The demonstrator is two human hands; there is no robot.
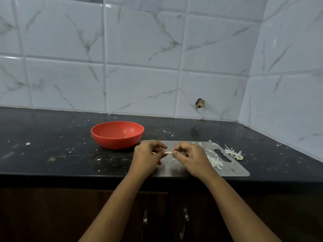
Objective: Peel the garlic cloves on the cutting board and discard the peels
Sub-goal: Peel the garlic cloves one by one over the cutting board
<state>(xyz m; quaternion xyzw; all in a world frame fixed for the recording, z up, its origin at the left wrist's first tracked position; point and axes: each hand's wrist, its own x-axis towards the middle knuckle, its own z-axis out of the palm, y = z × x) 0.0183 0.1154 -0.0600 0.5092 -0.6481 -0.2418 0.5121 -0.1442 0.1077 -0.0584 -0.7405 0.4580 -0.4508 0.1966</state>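
A small pale garlic clove (pixel 168 152) is held just above the grey cutting board (pixel 234 169), pinched between the fingertips of both hands. My left hand (pixel 146 158) grips its left end with curled fingers. My right hand (pixel 191 158) pinches its right end. A heap of white peels (pixel 215 162) lies on the board to the right of my right hand. A few thin peel scraps (pixel 171 160) lie on the board under the clove.
A red bowl (pixel 117 134) stands on the black counter (pixel 52 145) just left of the board's far corner. A garlic stem with peels (pixel 235 153) lies right of the board. Tiled walls close off the back and right. Cabinet doors (pixel 122 215) sit below the counter edge.
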